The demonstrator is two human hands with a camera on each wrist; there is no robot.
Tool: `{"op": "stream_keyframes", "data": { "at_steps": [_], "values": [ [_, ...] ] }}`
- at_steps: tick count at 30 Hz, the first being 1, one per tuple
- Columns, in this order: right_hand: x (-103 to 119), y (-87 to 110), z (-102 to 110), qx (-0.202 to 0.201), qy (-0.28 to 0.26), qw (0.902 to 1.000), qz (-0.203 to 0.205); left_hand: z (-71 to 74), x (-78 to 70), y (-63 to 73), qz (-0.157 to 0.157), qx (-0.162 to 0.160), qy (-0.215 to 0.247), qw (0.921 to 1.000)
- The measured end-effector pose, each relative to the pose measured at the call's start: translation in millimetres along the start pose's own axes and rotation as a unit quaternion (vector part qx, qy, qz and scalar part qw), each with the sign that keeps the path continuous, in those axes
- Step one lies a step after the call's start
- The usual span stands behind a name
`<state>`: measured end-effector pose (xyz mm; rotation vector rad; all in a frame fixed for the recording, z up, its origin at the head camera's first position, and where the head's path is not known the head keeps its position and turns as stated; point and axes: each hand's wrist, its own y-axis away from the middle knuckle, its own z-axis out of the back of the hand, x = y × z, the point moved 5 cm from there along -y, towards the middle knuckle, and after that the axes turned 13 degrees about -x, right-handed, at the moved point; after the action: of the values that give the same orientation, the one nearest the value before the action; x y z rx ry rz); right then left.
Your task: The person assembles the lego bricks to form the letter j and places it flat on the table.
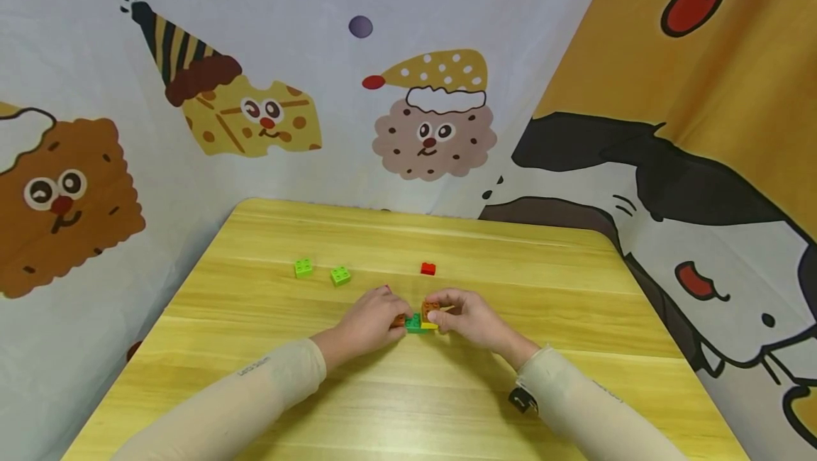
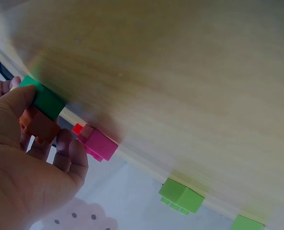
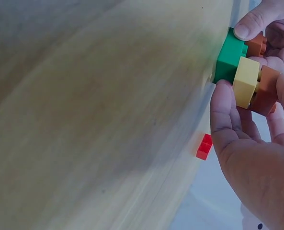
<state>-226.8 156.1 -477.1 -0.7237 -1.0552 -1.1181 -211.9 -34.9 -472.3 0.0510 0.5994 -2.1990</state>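
Note:
A long green toy brick (image 3: 229, 57) lies on the table, carrying a brown brick (image 2: 40, 125) at its left end and a yellow brick (image 3: 245, 79) at its right end. My left hand (image 1: 373, 319) holds the left end, its thumb against the green side and its fingers around behind the brown brick. With my right hand (image 1: 475, 319) I pinch a second brown brick (image 3: 265, 90) over the yellow one. It sits slightly tilted there, and yellow studs show in a narrow gap between the two.
Beyond the hands, a small red brick (image 1: 428, 269) lies to the right and two lime green bricks (image 1: 303, 267) to the left. A pink brick (image 2: 101, 143) is just past my left hand, mostly hidden in the head view. A printed cloth (image 1: 345, 177) hangs behind the table (image 1: 408, 404).

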Motion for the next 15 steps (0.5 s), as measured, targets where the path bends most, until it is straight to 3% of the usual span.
{"op": "stream_keyframes", "data": {
  "at_steps": [15],
  "values": [
    [-2.8, -1.5, -0.9, -0.005, -0.006, 1.0, -0.004, -1.9, 1.1, -0.2, -0.009, -0.011, -0.003, 0.9999]
  ]
}}
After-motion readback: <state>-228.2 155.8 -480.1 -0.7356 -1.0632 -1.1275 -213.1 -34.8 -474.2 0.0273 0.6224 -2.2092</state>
